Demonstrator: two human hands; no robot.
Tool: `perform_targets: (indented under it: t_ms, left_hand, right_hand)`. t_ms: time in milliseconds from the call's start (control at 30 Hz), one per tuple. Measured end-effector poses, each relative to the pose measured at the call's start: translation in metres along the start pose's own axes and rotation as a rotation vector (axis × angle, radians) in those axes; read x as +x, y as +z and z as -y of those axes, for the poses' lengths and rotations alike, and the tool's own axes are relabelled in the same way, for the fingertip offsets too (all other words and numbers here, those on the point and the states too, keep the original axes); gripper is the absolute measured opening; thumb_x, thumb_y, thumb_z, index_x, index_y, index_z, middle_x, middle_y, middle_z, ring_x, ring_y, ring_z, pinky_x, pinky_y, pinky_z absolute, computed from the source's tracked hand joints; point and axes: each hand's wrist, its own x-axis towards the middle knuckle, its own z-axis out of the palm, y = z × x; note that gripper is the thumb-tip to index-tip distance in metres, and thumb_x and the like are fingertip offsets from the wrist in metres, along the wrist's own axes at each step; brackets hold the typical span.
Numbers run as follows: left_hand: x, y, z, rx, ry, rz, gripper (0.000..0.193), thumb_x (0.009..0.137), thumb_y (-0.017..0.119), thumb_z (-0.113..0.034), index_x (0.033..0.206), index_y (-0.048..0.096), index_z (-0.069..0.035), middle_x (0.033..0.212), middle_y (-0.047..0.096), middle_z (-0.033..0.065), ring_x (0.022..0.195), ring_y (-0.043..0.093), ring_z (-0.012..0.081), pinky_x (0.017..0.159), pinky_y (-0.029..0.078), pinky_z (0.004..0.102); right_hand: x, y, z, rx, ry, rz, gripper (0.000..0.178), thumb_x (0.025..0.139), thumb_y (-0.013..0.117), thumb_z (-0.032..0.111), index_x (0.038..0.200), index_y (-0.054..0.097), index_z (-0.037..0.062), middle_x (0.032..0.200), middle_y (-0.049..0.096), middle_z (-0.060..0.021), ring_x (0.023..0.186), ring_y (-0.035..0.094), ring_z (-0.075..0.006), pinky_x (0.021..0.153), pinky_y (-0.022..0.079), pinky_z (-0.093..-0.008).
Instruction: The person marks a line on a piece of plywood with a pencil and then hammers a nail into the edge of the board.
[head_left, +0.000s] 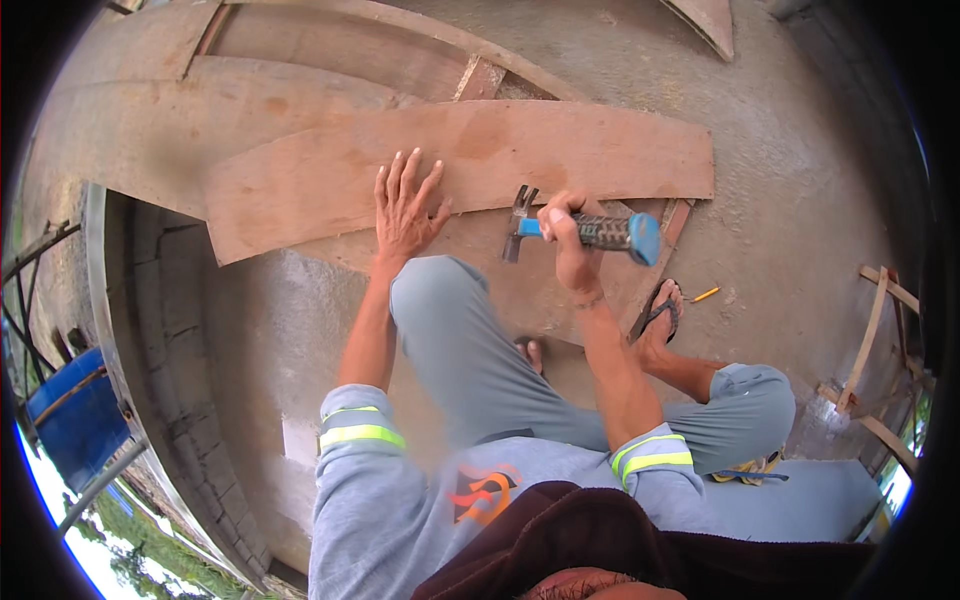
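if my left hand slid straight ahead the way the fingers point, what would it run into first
Nothing but more of the plywood board it lies flat on. The left hand points toward the board's far edge, and that stretch looks bare. Beyond it come other boards, though depth is unclear.

Concrete slab with boards

Slab (800,200) carries a long plywood board (480,160) at centre, wider boards (300,90) beyond it, and a pencil (705,294) at right.
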Motion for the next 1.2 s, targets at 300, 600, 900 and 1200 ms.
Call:
perform_targets:
  t_ms: [300,600,900,1200]
  left_hand:
    - [-0.002,0.004,-0.003,0.094,-0.034,0.067,0.062,0.094,0.058,-0.047,0.151,0.042,-0.029,0.161,0.030,0.0050,0.149,0.024,0.0292,0.123,0.011,0.0513]
    - [0.027,-0.002,-0.009,0.027,0.026,0.167,0.067,0.089,0.061,-0.030,0.151,0.040,-0.022,0.162,0.026,0.0096,0.151,0.019,0.0301,0.123,0.007,0.0555]
    - [0.060,0.024,-0.022,0.043,0.380,0.272,0.064,0.092,0.058,-0.036,0.153,0.038,-0.029,0.164,0.023,0.0071,0.152,0.018,0.0304,0.124,0.009,0.0540]
    - [0.061,0.028,-0.024,-0.003,0.372,0.237,0.058,0.092,0.059,-0.032,0.149,0.045,-0.029,0.164,0.024,0.0046,0.151,0.020,0.0296,0.122,0.015,0.0559]
  right_hand:
    - [-0.072,-0.017,0.016,-0.363,-0.145,0.365,0.026,0.074,0.068,-0.004,0.089,0.050,0.0068,0.084,0.051,-0.0087,0.080,0.052,-0.0255,0.077,0.045,-0.0352]
    - [-0.026,-0.003,0.045,-0.214,0.112,0.154,0.018,0.087,0.072,0.009,0.091,0.054,0.0070,0.083,0.053,0.0013,0.080,0.049,-0.0071,0.069,0.042,-0.0268]
    - [-0.075,0.002,0.036,-0.434,-0.305,0.503,0.019,0.077,0.074,0.004,0.075,0.055,0.0082,0.076,0.052,-0.0026,0.079,0.053,-0.0224,0.087,0.045,-0.0416]
    - [-0.094,-0.031,0.054,-0.416,-0.207,0.377,0.023,0.069,0.070,-0.005,0.083,0.056,0.0063,0.087,0.054,-0.0059,0.097,0.058,-0.0282,0.108,0.040,-0.0527]
